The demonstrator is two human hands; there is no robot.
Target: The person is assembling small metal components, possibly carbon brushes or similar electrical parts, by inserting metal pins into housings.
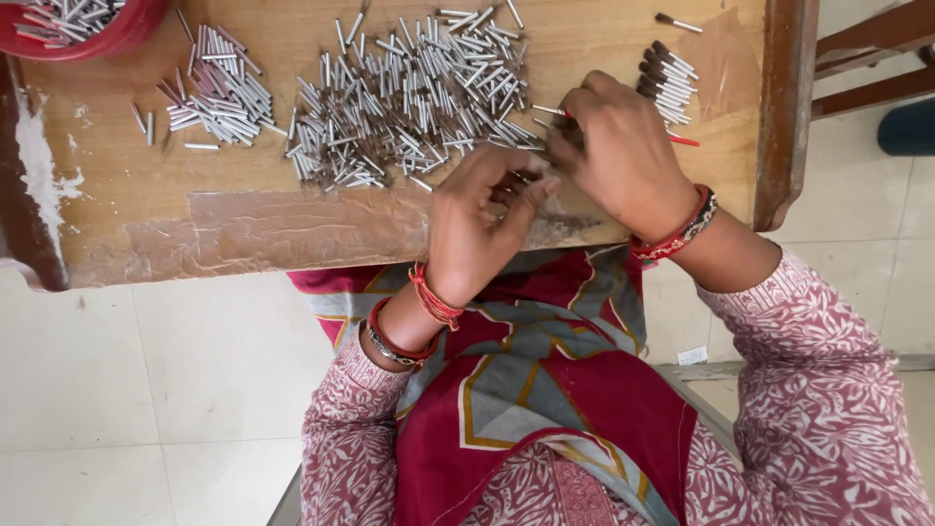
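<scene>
My left hand (479, 220) and my right hand (620, 148) meet at the near edge of a wooden table (243, 224). The right hand's fingers are closed on a thin red-handled tool (682, 139) whose tip pokes out to its right. The left hand's fingertips pinch something small against the right hand; what it is stays hidden. A big heap of short silver metal tubes (409, 93) lies just beyond both hands. A small stack of dark-tipped tubes (668, 80) sits right of the right hand.
A second pile of silver tubes (219, 93) lies at the left. A red bowl (93, 29) holding more tubes stands at the top left corner. One dark-tipped tube (678, 22) lies alone at the top right. Pale floor tiles (146, 390) lie below.
</scene>
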